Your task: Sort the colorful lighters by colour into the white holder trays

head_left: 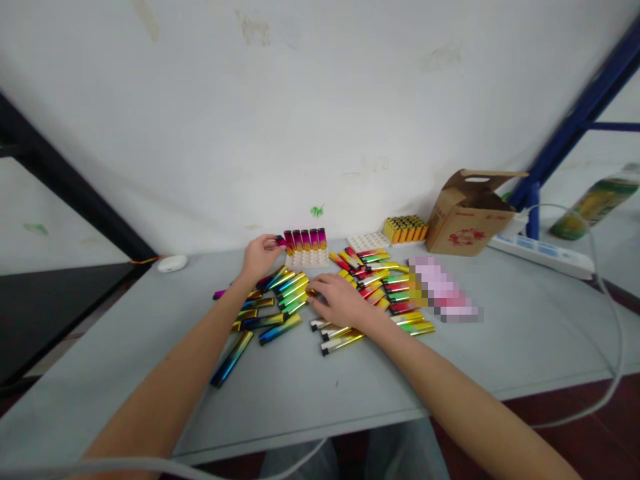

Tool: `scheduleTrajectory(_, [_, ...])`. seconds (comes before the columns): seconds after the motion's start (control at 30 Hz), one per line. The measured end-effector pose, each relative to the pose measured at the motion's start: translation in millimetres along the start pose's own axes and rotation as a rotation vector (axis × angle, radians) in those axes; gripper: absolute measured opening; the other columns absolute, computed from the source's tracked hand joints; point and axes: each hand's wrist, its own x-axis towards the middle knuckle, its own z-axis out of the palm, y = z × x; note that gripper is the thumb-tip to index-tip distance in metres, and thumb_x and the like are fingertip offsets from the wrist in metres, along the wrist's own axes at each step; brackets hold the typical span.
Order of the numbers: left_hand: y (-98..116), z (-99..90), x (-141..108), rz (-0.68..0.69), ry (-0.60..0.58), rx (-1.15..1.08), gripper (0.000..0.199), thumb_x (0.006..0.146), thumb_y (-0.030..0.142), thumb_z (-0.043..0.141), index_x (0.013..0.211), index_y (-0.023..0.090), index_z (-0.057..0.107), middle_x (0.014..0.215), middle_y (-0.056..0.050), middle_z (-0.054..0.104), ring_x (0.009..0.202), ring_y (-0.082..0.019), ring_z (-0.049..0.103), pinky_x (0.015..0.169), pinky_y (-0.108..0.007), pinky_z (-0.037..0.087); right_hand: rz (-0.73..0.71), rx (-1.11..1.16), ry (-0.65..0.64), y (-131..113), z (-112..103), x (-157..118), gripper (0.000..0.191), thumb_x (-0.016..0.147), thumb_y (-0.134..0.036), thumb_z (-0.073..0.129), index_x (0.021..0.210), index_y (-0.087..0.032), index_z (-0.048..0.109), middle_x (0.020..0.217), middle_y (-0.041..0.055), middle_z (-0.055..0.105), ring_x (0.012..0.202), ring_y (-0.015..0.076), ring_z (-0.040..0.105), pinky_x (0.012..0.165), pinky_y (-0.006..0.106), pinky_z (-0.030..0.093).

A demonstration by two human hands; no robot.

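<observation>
Evidently the left hand [261, 259] is stretching farther forward, its forearm slanting up and inward, and its fingertips are pinching a purple lighter [287, 247] at the left end of an upright row [307, 240] standing in a white tray [307, 259]. The right hand [339, 301] is hovering low with palm down and fingers curling over the green-gold lighters [293, 294]; whether it is grasping one I cannot tell. Its wrist is partly covering silver-gold lighters [345, 343], while blue-gold lighters [281, 329] are lying between the forearms. Red and yellow lighters [370, 277] are spreading rightward toward a pixelated pink item [443, 287]. Behind them, a second white tray [369, 241], packed yellow lighters [405, 230] and an open cardboard box [457, 230] are standing near the wall [320, 120].
</observation>
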Motion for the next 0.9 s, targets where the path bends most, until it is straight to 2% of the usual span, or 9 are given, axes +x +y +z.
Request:
scheduleTrajectory(0.13, [8.1, -1.3, 0.3, -0.002, -0.019, -0.01, 0.025, 0.064, 0.03, 0.071, 0.084, 0.015, 0.07, 0.081, -0.01, 0.075, 0.075, -0.024, 0.069, 0.075, -0.034, 0.053, -0.002, -0.02, 0.007, -0.9, 1.1, 0.4, 0.021, 0.094, -0.029, 0.052, 0.104, -0.016, 0.065, 0.102, 0.0101, 0.065, 0.097, 0.02, 0.058, 0.087, 0.033, 0.041])
scheduleTrajectory(0.23, [13.4, 0.9, 2.4, 0.04, -0.045, 0.059, 0.02, 0.066, 0.028, 0.069, 0.081, 0.016, 0.071, 0.079, -0.009, 0.075, 0.074, -0.024, 0.069, 0.075, -0.035, 0.053, -0.018, -0.018, 0.007, -0.4, 0.4, 0.2, 0.021, 0.094, -0.029, 0.051, 0.104, -0.016, 0.065, 0.102, 0.0103, 0.064, 0.097, 0.0199, 0.058, 0.087, 0.033, 0.041])
scheduleTrajectory(0.33, [14.3, 5.4, 1.8, 0.02, -0.034, 0.143, 0.02, 0.068, 0.029, 0.068, 0.082, 0.015, 0.07, 0.079, -0.011, 0.074, 0.073, -0.024, 0.068, 0.073, -0.035, 0.054, -0.025, 0.005, 0.022, 1.2, -0.4, 0.7, 0.022, 0.094, -0.028, 0.051, 0.104, -0.015, 0.065, 0.103, 0.0105, 0.065, 0.097, 0.0199, 0.058, 0.088, 0.033, 0.042])
scheduleTrajectory(0.5, [10.8, 6.4, -6.4, -0.033, 0.005, 0.231, 0.041, 0.069, 0.028, 0.067, 0.105, 0.009, 0.065, 0.095, -0.017, 0.074, 0.078, -0.024, 0.069, 0.077, -0.036, 0.054, -0.008, 0.038, 0.032, 4.6, 2.0, 2.7, 0.022, 0.094, -0.028, 0.051, 0.101, -0.014, 0.066, 0.101, 0.0103, 0.065, 0.097, 0.0197, 0.058, 0.087, 0.032, 0.042])
scheduleTrajectory(0.63, [13.1, -4.4, -12.2, -0.062, 0.056, 0.255, 0.043, 0.075, 0.033, 0.059, 0.11, 0.009, 0.064, 0.099, -0.016, 0.073, 0.084, -0.024, 0.069, 0.082, -0.037, 0.053, -0.009, 0.052, 0.03, 4.7, 2.3, 2.1, 0.022, 0.093, -0.028, 0.051, 0.101, -0.014, 0.066, 0.101, 0.0105, 0.065, 0.097, 0.0199, 0.058, 0.087, 0.032, 0.042])
scheduleTrajectory(0.83, [18.7, -35.5, -41.0, -0.002, -0.18, 0.295, 0.043, 0.075, 0.05, 0.055, 0.092, 0.014, 0.071, 0.095, -0.011, 0.075, 0.088, -0.025, 0.068, 0.085, -0.036, 0.053, -0.011, 0.075, 0.039, 2.8, -4.1, 0.8, 0.021, 0.093, -0.027, 0.051, 0.103, -0.014, 0.065, 0.103, 0.0104, 0.064, 0.098, 0.0189, 0.056, 0.089, 0.032, 0.041])
scheduleTrajectory(0.9, [16.2, -46.2, -53.4, 0.015, -0.197, 0.335, 0.049, 0.076, 0.057, 0.053, 0.093, 0.016, 0.072, 0.095, -0.01, 0.075, 0.086, -0.026, 0.068, 0.084, -0.037, 0.053, -0.008, 0.062, 0.042, 2.6, -5.3, 1.0, 0.021, 0.094, -0.028, 0.051, 0.102, -0.014, 0.065, 0.102, 0.0101, 0.064, 0.097, 0.0186, 0.056, 0.089, 0.031, 0.041])
